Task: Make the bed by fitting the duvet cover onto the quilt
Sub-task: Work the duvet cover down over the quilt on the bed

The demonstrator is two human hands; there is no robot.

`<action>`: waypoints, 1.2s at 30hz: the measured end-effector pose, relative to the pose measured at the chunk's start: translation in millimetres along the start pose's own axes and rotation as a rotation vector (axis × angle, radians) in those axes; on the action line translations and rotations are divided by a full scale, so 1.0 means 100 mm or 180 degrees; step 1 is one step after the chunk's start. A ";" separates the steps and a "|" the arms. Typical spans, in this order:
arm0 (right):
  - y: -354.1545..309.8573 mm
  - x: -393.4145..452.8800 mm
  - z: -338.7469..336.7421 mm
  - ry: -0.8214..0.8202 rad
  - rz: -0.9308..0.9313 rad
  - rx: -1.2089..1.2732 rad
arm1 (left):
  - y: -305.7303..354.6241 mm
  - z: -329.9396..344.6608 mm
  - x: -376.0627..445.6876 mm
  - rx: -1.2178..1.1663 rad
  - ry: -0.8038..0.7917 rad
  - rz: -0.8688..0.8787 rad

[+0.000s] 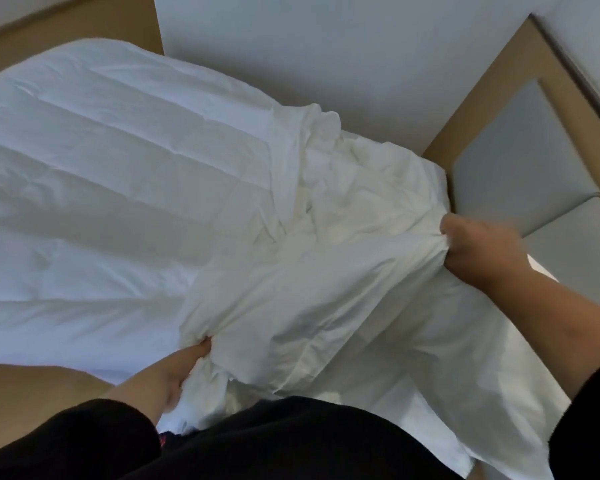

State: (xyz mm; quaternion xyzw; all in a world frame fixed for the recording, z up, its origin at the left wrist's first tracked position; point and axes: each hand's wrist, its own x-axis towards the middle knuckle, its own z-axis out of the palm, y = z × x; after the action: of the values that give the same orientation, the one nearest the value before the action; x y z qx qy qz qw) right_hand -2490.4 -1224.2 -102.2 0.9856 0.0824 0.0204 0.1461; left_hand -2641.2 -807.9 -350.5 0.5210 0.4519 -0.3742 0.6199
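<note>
Early stage, by my read: left hand (174,372) and right hand (478,247) each clench bunched thin white cotton duvet cover (326,289), gathered over the puffy white channel-stitched quilt's (118,185) near end; most quilt uncovered.

Quilt (101,174) white w/ stitched channel lines; cover (326,289) plain white, bit creamier. Sleeves (84,441) black. Wall (326,57) white, trim (492,88) tan.

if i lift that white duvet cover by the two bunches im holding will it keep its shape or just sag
The duvet cover will probably sag: it creases deeply where the left hand and right hand grip it. It looks thin, so likely light. The quilt looks puffier and may drag.
</note>
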 end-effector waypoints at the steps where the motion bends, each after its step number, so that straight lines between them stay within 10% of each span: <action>1: -0.02 -0.01 0.03 0.0023 -0.0026 -0.0023 | -0.06 0.03 0.04 -0.0472 -0.0011 -0.0016; 7: 0.24 -0.08 0.45 -0.0415 0.0420 0.0181 | 0.45 -0.27 -0.25 -0.1359 -0.0469 0.0684; 11: 0.44 -0.07 0.64 -0.0434 0.0732 0.0486 | 0.72 -0.56 -0.82 0.0901 -0.1172 0.0282; 19: -0.04 0.01 0.44 -0.0375 0.0210 0.0400 | 0.10 0.58 -0.99 0.4446 -0.0900 0.0921; 27: -0.09 -0.17 0.43 -0.0165 0.0112 0.0508 | 0.26 1.19 -1.02 0.0852 -0.1777 0.1374; 32: -0.02 -0.28 0.41 -0.0254 0.0077 0.0502 | 0.30 1.44 -1.05 0.3164 -0.1242 0.1276; 36: -0.08 -0.31 0.40 -0.0262 0.0002 0.0525 | 0.15 1.64 -0.91 0.3403 -0.0712 0.1241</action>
State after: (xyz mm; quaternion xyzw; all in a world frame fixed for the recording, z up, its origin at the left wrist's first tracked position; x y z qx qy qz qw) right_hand -2519.9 -1233.4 -143.0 0.9943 0.0775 -0.0269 0.0677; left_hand -2627.8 -967.6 -251.2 0.7927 0.0275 -0.4822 0.3721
